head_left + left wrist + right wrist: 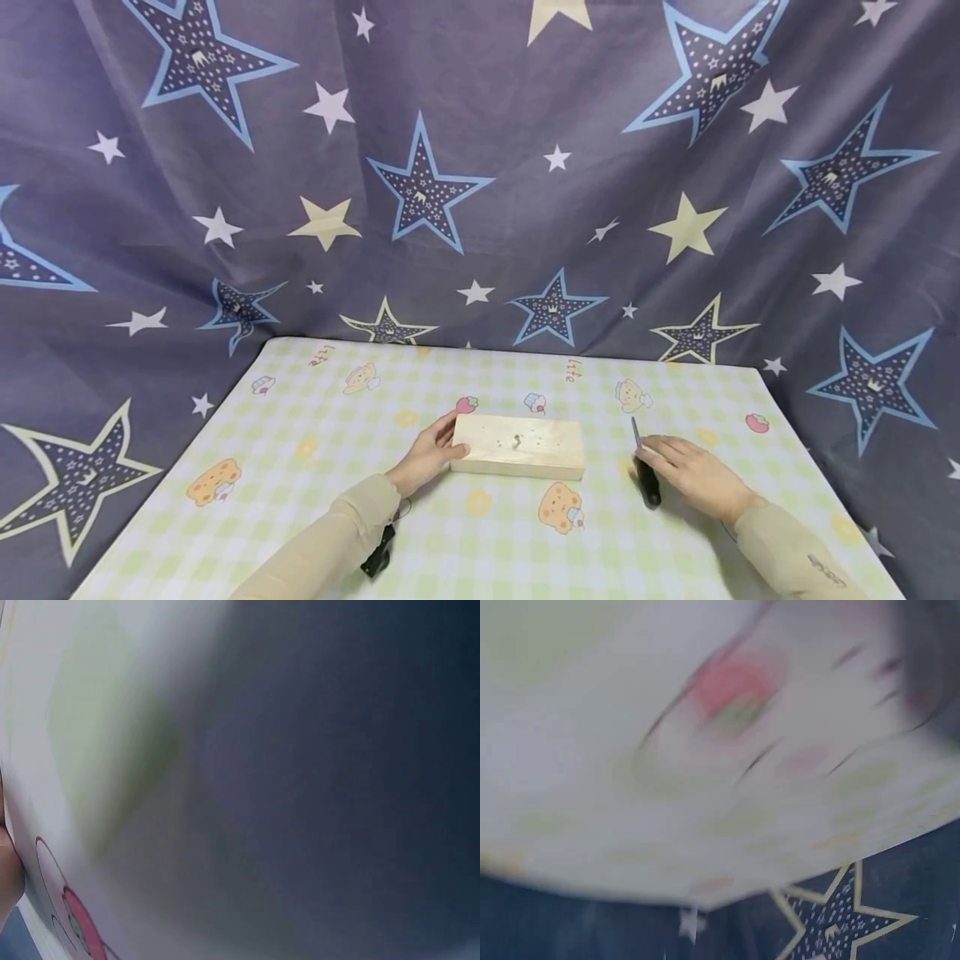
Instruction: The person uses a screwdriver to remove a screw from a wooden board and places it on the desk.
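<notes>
A pale wooden block [547, 454] lies on the table in the head view, with several small dark marks on its top and a small dark piece, perhaps a screw [517, 441], near its middle. My left hand [429, 457] grips the block's left end, thumb on the near side and fingers round the far corner. To the right of the block, my right hand [693, 473] holds a screwdriver [648, 485] where its black handle meets the metal shaft, which points away from me. Part of the left hand [9, 870] shows at the edge of the left wrist view.
A checked cloth with cartoon prints [300, 500] covers the table [420, 375]. Behind and beside it hangs a dark curtain with stars [480, 208]. A black device [378, 552] is at the left wrist. Both wrist views show mostly blurred cloth.
</notes>
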Motion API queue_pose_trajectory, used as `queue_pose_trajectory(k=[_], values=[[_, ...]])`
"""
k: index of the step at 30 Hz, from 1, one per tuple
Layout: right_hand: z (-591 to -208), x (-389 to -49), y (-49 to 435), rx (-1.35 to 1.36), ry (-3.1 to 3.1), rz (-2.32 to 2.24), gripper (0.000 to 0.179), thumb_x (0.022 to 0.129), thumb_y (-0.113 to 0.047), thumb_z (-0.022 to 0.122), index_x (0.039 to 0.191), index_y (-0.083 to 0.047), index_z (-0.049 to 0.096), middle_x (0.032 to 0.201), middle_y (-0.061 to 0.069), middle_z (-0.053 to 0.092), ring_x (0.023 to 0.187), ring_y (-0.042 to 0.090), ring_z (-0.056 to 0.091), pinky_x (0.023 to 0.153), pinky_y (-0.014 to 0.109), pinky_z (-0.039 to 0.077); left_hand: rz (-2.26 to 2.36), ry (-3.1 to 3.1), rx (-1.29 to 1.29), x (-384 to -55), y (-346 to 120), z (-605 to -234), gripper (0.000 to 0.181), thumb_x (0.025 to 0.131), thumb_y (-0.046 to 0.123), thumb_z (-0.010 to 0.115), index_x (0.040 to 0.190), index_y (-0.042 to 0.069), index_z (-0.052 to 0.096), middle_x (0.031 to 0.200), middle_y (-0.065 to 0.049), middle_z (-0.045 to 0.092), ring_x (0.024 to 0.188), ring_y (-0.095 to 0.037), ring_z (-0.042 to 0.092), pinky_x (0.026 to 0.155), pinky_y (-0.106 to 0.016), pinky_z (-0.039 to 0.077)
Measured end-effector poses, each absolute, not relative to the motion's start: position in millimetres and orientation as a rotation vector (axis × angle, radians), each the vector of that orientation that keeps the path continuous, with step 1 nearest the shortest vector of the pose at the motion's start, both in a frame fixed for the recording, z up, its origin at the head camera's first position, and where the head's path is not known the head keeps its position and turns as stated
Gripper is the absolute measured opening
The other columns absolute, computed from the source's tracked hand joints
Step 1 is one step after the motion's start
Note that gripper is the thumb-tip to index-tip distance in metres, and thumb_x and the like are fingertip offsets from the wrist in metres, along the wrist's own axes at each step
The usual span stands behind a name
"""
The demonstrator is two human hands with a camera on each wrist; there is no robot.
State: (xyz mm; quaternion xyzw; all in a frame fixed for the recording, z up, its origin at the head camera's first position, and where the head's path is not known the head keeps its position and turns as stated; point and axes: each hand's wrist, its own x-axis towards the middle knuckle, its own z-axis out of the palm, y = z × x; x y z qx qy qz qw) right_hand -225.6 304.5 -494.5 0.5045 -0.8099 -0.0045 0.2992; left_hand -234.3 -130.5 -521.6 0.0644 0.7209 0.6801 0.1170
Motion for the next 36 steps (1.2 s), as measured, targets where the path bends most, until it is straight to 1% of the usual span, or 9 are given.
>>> queue_pose_trajectory(k=[2,5,9,11,15,19,27,32,36], values=[[-492.3,-223.3,294.9,1.206,-2.22,0.162,0.04,0.099,-0.015,0.025,0.114,0.001,0.059,0.114,0.014,0.06,0.101,0.026,0.057,0.103,0.02,0.035,1.987,2.106,0.192,-234.1,-131.6,-521.4,0.074,0.086,0.006,0.061,0.146,0.002,0.018,0.151,-0.017,0.017,0.14,-0.03,0.017,0.115,-0.038,0.021],[-484.1,-219.1,274.6,0.999,-2.287,0.404,0.026,0.088,-0.006,0.055,0.112,0.001,0.06,0.115,0.013,0.059,0.101,0.027,0.057,0.098,0.017,0.039,1.981,2.097,0.214,-234.3,-132.7,-521.5,0.074,0.087,0.007,0.061,0.146,0.001,0.016,0.152,-0.018,0.016,0.14,-0.031,0.016,0.115,-0.039,0.021],[-468.7,-213.7,247.1,0.776,-2.306,0.616,0.045,0.07,0.006,0.072,0.112,-0.003,0.061,0.112,0.01,0.061,0.098,0.024,0.059,0.086,0.023,0.049,1.974,2.077,0.252,-234.5,-131.2,-523.1,0.075,0.087,0.009,0.061,0.146,0.001,0.015,0.152,-0.019,0.013,0.14,-0.032,0.014,0.115,-0.04,0.02],[-460.0,-214.2,233.3,0.725,-2.282,0.705,0.044,0.07,0.006,0.072,0.112,-0.003,0.061,0.11,0.01,0.063,0.095,0.023,0.061,0.083,0.024,0.051,1.975,2.076,0.256,-234.5,-130.9,-523.2,0.075,0.087,0.009,0.061,0.146,0.0,0.014,0.152,-0.02,0.013,0.14,-0.032,0.014,0.115,-0.04,0.021],[-443.2,-217.9,205.7,0.707,-2.222,0.908,0.035,0.074,0.007,0.069,0.108,0.001,0.063,0.105,0.012,0.064,0.092,0.025,0.062,0.086,0.012,0.048,1.975,2.093,0.234,-234.2,-131.4,-522.3,0.075,0.087,0.008,0.061,0.146,0.0,0.015,0.152,-0.02,0.013,0.14,-0.032,0.015,0.115,-0.039,0.021],[-432.7,-221.4,183.2,0.697,-2.193,1.049,0.031,0.075,0.007,0.068,0.105,0.002,0.063,0.104,0.013,0.065,0.093,0.026,0.063,0.09,0.006,0.044,1.977,2.096,0.227,-233.8,-132.1,-521.4,0.075,0.087,0.008,0.061,0.146,0.001,0.015,0.152,-0.018,0.015,0.14,-0.031,0.015,0.115,-0.039,0.021],[-428.3,-226.3,153.2,0.601,-2.214,1.304,0.022,0.079,-0.001,0.069,0.1,0.0,0.066,0.102,0.011,0.066,0.092,0.023,0.064,0.088,0.017,0.051,1.996,2.077,0.24,-235.4,-132.4,-522.0,0.075,0.087,0.007,0.061,0.146,0.0,0.015,0.151,-0.019,0.015,0.14,-0.032,0.015,0.115,-0.039,0.021],[-422.4,-221.0,131.8,0.341,-2.273,1.673,0.02,0.082,-0.007,0.067,0.101,0.001,0.066,0.1,0.015,0.067,0.09,0.018,0.064,0.085,0.018,0.053,1.981,2.093,0.237,-235.0,-132.4,-521.6,0.076,0.087,0.007,0.061,0.146,0.0,0.014,0.152,-0.019,0.014,0.14,-0.031,0.016,0.114,-0.038,0.022],[-420.5,-213.9,114.7,0.252,-2.335,1.728,0.018,0.082,-0.003,0.066,0.099,0.005,0.065,0.097,0.02,0.066,0.088,0.02,0.064,0.082,0.018,0.054,1.979,2.098,0.232,-234.2,-132.5,-520.4,0.076,0.086,0.007,0.061,0.146,-0.001,0.014,0.152,-0.02,0.014,0.14,-0.032,0.015,0.114,-0.038,0.022]])
